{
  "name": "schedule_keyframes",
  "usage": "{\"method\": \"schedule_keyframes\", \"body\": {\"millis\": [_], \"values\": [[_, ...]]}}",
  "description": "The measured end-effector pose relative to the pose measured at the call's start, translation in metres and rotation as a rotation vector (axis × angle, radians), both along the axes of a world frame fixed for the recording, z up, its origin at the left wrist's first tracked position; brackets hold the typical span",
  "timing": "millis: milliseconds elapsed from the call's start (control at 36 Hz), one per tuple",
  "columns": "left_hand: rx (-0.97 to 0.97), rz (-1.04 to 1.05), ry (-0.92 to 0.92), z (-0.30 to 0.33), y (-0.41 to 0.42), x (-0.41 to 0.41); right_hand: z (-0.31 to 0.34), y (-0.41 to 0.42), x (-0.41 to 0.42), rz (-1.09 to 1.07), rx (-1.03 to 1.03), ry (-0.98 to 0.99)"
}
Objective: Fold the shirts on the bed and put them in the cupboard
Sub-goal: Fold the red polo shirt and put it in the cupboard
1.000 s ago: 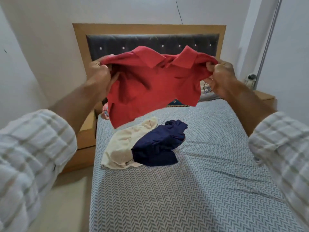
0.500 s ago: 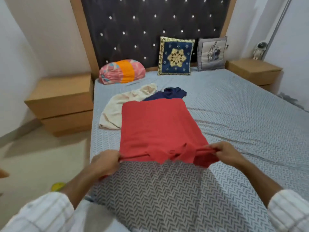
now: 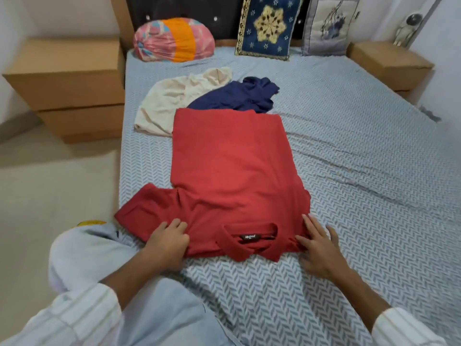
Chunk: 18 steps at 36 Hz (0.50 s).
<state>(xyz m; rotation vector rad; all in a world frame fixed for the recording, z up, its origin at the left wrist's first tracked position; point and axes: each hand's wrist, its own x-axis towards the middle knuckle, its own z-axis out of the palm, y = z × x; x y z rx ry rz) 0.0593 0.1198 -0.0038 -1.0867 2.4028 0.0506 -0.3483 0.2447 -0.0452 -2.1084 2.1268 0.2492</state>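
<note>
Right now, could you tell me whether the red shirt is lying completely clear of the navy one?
No, the far hem of the red shirt overlaps the near edge of the crumpled navy shirt on the bed.

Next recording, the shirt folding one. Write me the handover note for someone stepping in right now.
Left hand: fingers curled on the near left shoulder of the red shirt.
Right hand: open, fingers flat at the shirt's right shoulder.
Red shirt lies spread flat on the bed, collar nearest the person.
Cream shirt and navy shirt lie crumpled beyond it; the red hem overlaps them.
Done: red shirt laid out.
Left: fold all three, put them in the cupboard, which is not in view.
</note>
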Motion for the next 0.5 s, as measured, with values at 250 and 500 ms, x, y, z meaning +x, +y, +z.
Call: {"method": "schedule_keyframes", "body": {"millis": [250, 500], "values": [[0.501, 0.455, 0.601, -0.013, -0.006, -0.055, 0.017, -0.028, 0.039, -0.39, 0.104, -0.486], [0.669, 0.654, 1.058, -0.01, 0.0, -0.064, 0.019, -0.019, 0.027, -0.405, -0.086, -0.744]]}}
